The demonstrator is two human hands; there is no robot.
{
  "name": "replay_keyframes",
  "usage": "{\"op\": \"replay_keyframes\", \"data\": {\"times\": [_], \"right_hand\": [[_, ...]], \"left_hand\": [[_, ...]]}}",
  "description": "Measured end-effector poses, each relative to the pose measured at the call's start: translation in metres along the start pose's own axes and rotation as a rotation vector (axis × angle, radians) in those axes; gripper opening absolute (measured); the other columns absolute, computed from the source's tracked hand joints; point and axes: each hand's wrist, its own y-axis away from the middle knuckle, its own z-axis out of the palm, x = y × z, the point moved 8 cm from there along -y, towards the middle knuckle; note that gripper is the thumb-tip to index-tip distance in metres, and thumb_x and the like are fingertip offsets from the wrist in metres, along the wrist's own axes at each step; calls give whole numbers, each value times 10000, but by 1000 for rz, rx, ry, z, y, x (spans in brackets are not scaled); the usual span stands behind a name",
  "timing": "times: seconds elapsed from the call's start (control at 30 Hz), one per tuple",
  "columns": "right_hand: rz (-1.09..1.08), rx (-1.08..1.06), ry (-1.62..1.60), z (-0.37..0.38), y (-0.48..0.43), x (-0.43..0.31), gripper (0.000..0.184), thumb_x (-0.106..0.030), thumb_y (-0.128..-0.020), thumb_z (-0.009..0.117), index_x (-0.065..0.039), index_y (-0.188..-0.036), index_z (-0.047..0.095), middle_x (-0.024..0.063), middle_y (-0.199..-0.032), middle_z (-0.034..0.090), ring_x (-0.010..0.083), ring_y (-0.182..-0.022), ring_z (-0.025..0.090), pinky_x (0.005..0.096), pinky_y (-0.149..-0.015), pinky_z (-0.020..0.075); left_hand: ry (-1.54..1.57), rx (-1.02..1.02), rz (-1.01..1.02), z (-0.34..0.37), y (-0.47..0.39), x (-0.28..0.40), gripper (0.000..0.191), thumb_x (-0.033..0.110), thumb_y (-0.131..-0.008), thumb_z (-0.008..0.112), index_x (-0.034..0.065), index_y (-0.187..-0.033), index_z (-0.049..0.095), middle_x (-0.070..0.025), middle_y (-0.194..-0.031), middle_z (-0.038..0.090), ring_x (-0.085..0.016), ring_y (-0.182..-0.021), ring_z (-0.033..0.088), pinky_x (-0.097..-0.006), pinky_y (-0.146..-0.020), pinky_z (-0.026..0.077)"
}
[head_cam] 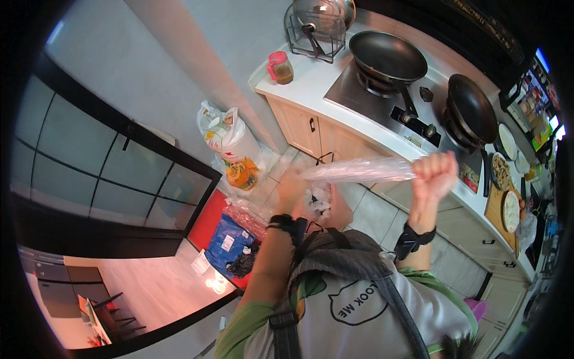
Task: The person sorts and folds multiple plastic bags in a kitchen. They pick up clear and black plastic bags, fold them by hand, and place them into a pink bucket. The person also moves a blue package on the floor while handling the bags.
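A long, bunched piece of clear plastic film stretches between my two hands. My right hand is closed in a fist around its right end, level with the counter front. At the left end is my left hand, blurred, with the film running into its grip; its fingers are not distinct. Below the film, on the tiled floor, stands a pink waste bin with crumpled white plastic in it. Black bands are strapped on both wrists.
A wok and a tilted frying pan sit on the gas hob. White plastic bags and an oil bottle stand by the wall. A blue plastic package lies left on a red surface. A dark-framed door is at left.
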Motion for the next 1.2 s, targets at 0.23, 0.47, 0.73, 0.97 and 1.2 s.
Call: {"op": "replay_keyframes", "data": {"times": [0.23,0.47,0.73,0.97,1.2], "right_hand": [[-130,-172,91,43,10,17,497,-360,-976,296,-158,-528,219,-23,-465,181,120,-417,129,289,-443,187],[368,-70,56,27,73,164,503,-354,-963,333,-153,-520,206,-14,-448,183,134,-403,154,307,-451,185],[548,-67,-75,38,90,156,509,-371,-980,330,-152,-526,257,-17,-458,202,146,-399,184,304,-497,238],[524,-38,-262,29,56,129,565,-460,-979,321,-142,-525,209,-18,-482,164,136,-432,171,303,-519,218],[334,-688,566,53,88,164,1263,-704,-563,708,-101,-1475,77,121,-1489,236,261,-1328,323,473,-1081,275]], "left_hand": [[1554,-918,-625,28,60,63,804,660,-882,319,-5,-1330,378,-206,-1305,464,-312,-1186,479,-470,-1001,349],[2172,-663,-491,39,30,135,240,276,-987,417,117,-809,437,16,-640,479,-110,-543,464,-283,-614,448],[2173,-404,-420,-28,14,87,275,283,-986,371,127,-768,433,44,-550,310,-92,-423,281,-233,-442,294],[2266,-221,-39,-70,26,104,237,247,-967,382,75,-858,504,30,-564,310,-103,-439,267,-257,-450,256],[2330,-65,12,-79,30,113,221,217,-959,382,82,-820,489,50,-552,296,-86,-418,257,-234,-407,230]]}}
